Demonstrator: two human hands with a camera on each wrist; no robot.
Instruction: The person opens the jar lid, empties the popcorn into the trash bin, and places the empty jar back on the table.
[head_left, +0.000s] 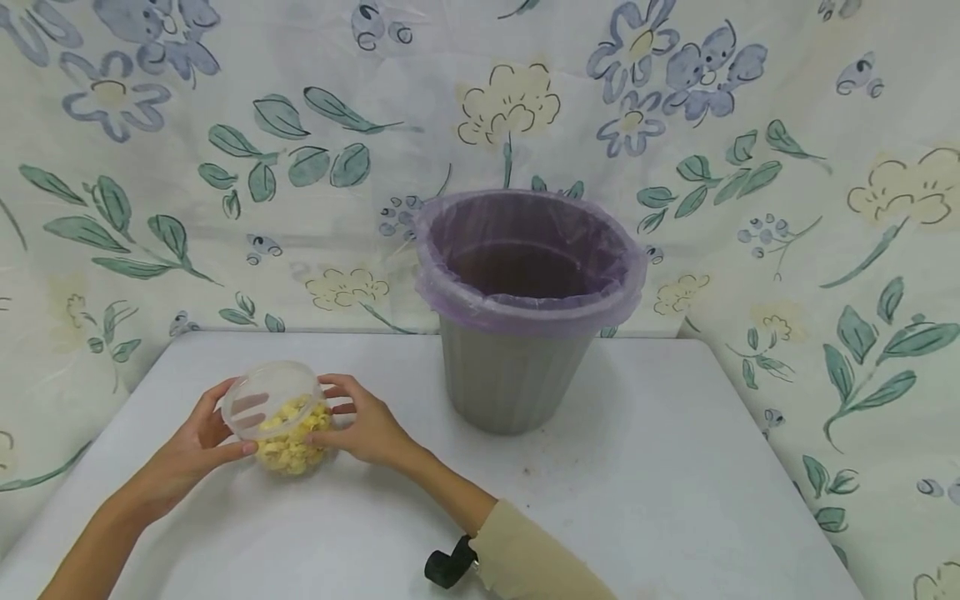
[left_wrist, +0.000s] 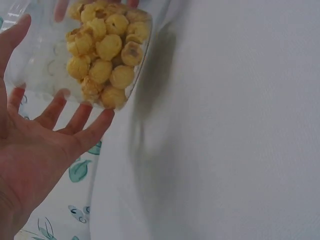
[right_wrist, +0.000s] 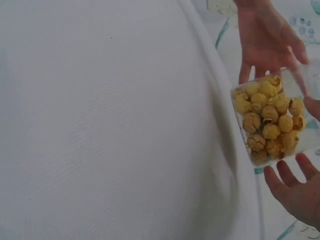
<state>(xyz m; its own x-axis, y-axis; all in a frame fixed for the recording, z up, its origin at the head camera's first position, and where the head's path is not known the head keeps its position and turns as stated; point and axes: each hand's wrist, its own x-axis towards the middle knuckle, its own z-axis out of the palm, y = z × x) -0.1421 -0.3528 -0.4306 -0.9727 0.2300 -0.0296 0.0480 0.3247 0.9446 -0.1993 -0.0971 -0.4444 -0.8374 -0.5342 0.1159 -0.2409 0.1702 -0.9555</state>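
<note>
A clear plastic jar, partly filled with round yellow popcorn, is between both hands at the left of the table. My left hand grips its left side, thumb toward the front. From the other side, my right hand holds it with thumb and fingers spread around the wall. The left wrist view shows the left hand's fingertips against the jar, close to its base. In the right wrist view, the popcorn is gathered at the base end, and a shadow falls on the table beside it.
A grey bin with a purple liner bag over its rim stands at the back middle of the white table. Small specks lie in front of it. Floral cloth hangs behind and at both sides. A black device sits at my right wrist.
</note>
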